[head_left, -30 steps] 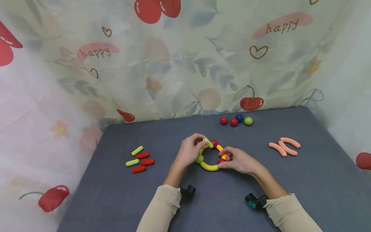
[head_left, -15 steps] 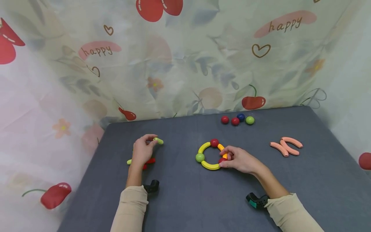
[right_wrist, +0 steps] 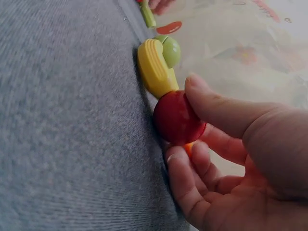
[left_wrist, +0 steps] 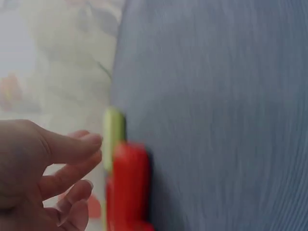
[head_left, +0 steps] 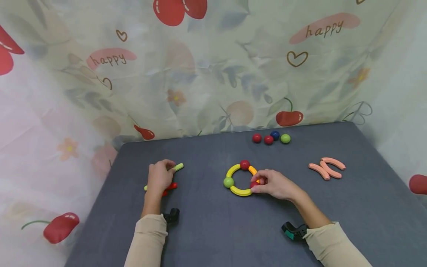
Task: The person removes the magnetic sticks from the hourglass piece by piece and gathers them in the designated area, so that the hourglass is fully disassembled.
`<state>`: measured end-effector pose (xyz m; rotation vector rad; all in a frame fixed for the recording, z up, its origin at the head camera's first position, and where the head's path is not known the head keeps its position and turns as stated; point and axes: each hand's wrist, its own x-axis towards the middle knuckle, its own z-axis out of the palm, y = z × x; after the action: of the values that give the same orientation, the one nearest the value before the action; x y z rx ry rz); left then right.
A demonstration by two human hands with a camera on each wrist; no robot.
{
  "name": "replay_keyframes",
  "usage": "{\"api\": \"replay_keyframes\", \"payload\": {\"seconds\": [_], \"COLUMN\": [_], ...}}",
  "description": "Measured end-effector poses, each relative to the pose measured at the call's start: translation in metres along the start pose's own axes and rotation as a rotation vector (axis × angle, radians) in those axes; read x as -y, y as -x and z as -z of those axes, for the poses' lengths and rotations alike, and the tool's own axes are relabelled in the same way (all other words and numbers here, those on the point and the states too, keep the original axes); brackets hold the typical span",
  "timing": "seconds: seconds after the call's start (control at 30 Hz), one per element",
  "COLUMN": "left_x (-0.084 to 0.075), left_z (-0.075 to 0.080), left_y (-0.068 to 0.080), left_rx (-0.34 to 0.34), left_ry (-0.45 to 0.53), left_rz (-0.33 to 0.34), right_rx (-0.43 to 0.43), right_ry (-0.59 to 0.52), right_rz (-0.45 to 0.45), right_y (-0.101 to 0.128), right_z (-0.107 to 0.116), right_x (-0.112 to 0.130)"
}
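Note:
My left hand [head_left: 161, 175] is beside a light green stick [head_left: 179, 167] on the grey table. In the left wrist view its thumb and fingers are loosely bent with nothing visible between them. A blurred green stick [left_wrist: 113, 130] and a red stick [left_wrist: 130, 183] lie beyond the fingertips. My right hand [head_left: 277, 185] holds a red ball [right_wrist: 179, 118] between thumb and fingers. That ball is part of a ring of curved yellow bars [head_left: 241, 192], an orange bar [head_left: 252, 170], a second red ball [head_left: 245, 165] and a green ball [head_left: 228, 182].
Several loose balls, including a blue ball [head_left: 275, 135] and a green one [head_left: 285, 138], sit at the back edge. Three curved pink bars [head_left: 330, 170] lie at the right. More red sticks [head_left: 171, 186] are partly hidden by my left hand.
My left hand has carried a light green stick from the ring to the stick group at the left, and has let go of it there. My right hand stays at the ring.

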<state>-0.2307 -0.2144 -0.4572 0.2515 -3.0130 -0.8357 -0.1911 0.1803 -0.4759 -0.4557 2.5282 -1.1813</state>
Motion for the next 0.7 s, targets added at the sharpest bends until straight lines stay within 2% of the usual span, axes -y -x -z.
{"api": "replay_keyframes", "payload": {"seconds": [0.07,0.17,0.27,0.33,0.4,0.47,0.53,0.7], "left_x": [-0.012,-0.038,-0.065,-0.081,-0.094,-0.102,-0.107,-0.111], "left_z": [-0.003,-0.012,-0.028,-0.04,-0.051,-0.059,-0.065,-0.071], "left_y": [0.006,0.018,0.032,0.041,0.047,0.052,0.055,0.057], "left_rx": [0.008,0.08,0.219,0.317,0.385,0.412,0.405,0.387], "left_ry": [0.048,0.144,0.195,0.185,0.156,0.133,0.121,0.152], "left_rz": [-0.049,-0.142,-0.243,-0.305,-0.362,-0.397,-0.409,-0.395], "right_rx": [-0.012,-0.035,-0.057,-0.064,-0.064,-0.07,-0.077,-0.085], "right_ry": [0.036,0.062,0.067,0.074,0.09,0.113,0.138,0.21], "right_rz": [0.013,0.031,0.044,0.044,0.043,0.035,0.031,0.0], "right_y": [0.001,0.002,0.001,0.001,0.0,-0.001,-0.002,0.0], "right_z": [0.001,0.003,0.003,0.002,0.001,-0.002,-0.004,-0.007], "right_x": [0.001,0.003,0.003,0.004,0.005,0.007,0.009,0.014]}}
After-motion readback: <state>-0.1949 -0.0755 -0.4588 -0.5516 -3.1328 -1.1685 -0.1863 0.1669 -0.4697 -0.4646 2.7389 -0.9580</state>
